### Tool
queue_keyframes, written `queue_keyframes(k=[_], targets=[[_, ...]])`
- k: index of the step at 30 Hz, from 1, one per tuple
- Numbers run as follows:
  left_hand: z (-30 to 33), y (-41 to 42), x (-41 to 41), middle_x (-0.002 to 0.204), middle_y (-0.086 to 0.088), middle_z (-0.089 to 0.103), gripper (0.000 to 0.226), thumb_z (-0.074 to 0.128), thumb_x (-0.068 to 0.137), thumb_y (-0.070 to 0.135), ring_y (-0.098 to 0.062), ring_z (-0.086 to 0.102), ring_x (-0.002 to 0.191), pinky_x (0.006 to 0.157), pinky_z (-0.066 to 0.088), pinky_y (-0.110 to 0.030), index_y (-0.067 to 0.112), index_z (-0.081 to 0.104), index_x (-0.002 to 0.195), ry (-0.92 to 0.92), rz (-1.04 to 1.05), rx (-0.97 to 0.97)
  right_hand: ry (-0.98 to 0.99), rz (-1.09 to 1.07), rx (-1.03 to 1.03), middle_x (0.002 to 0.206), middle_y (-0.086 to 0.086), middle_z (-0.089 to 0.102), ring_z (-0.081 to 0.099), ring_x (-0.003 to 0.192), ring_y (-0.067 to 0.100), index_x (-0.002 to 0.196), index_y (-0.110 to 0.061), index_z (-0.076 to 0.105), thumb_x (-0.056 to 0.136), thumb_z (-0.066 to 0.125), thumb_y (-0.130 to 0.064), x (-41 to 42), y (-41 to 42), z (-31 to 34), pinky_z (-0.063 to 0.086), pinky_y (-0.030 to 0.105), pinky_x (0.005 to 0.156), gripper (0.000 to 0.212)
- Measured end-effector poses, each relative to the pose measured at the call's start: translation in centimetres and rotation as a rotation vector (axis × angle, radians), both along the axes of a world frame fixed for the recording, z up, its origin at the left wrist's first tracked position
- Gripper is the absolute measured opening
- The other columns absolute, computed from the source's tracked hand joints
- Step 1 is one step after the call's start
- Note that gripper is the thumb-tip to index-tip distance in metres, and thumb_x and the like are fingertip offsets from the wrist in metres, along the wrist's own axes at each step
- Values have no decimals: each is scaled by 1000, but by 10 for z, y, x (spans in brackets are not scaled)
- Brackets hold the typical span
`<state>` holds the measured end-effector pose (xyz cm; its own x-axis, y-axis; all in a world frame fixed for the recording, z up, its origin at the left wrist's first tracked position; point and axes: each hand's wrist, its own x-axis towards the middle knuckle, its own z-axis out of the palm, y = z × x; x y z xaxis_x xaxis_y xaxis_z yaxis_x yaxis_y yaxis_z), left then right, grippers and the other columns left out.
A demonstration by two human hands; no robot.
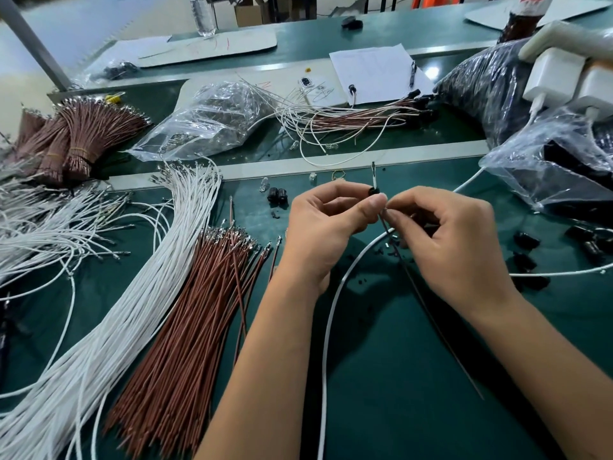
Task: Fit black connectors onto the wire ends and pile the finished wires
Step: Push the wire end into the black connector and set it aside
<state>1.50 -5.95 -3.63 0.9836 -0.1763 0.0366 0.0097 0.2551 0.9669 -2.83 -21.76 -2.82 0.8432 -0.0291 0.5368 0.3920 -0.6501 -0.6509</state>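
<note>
My left hand [326,227] pinches a small black connector [374,190] between thumb and fingertips above the green table. My right hand [444,237] pinches a thin brown wire [431,313] just below the connector; the wire trails down to the right. A white wire [331,303] curves from under my hands toward the bottom edge. Loose brown wires [195,313] and white wires [109,310] fan out at the left. Wires with black connectors on their ends [365,117] lie piled at the back.
Two black connectors [277,195] sit left of my hands; more black connectors [527,242] lie scattered at the right. A clear bag of terminals [212,117], bundled brown wires [79,137], bags of black parts [564,174] and paper sheets [374,74] crowd the back.
</note>
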Motion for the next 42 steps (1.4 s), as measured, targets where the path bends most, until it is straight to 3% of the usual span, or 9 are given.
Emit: queue_keyframes(k=[7,11,17,21,26,30,34,42], targets=[[2,-5,-1,77,0,75,18,80,77,-7,-10,69,72,73,53,-20,5,73,88,-167,48,-28,-49,16,-51,84,0,70,61,78,23,97,-8,78,98,70,-12,5,-1,-1,50,43,73,9],[5,-7,-3,76,0,75,18,79,76,-9,-9,70,72,73,54,-19,3,73,88,-210,62,-47,-79,16,-88,86,0,70,60,82,23,98,-6,77,99,68,-10,6,-3,-1,49,38,75,9],[6,-7,-4,75,-8,74,15,83,77,-1,-13,68,69,71,53,-21,4,73,88,-136,86,-31,15,76,10,85,-3,69,64,80,6,100,-5,74,100,65,-5,4,-1,1,47,17,74,10],[9,-8,-6,72,-10,72,10,81,80,4,-13,65,64,66,50,-20,9,73,84,-64,72,-58,38,76,15,84,-4,69,64,80,4,97,-6,73,101,62,-5,3,1,2,45,14,74,12],[11,-6,-7,79,-5,72,12,80,77,10,-12,63,67,73,49,-25,15,76,87,62,59,-185,48,76,0,82,-3,69,64,79,9,95,-6,72,102,60,-6,2,4,2,47,17,73,14],[12,-4,-6,83,-5,73,14,78,78,8,-12,63,73,74,50,-22,13,76,92,70,54,-192,39,59,-9,83,-4,70,64,79,3,96,-6,74,100,63,-6,1,5,1,44,11,73,12],[12,-4,-5,79,-5,71,16,76,80,-2,-13,65,73,74,52,-21,8,74,92,-24,48,-160,13,41,-4,84,-3,72,66,79,8,97,-8,76,98,68,-10,2,3,1,52,24,73,8],[10,-2,-5,84,-3,74,22,78,76,-10,-13,66,80,81,54,-25,8,74,88,-217,-18,-92,-62,52,102,87,-4,73,69,82,14,97,-12,79,94,77,-20,2,0,5,56,37,74,8]])
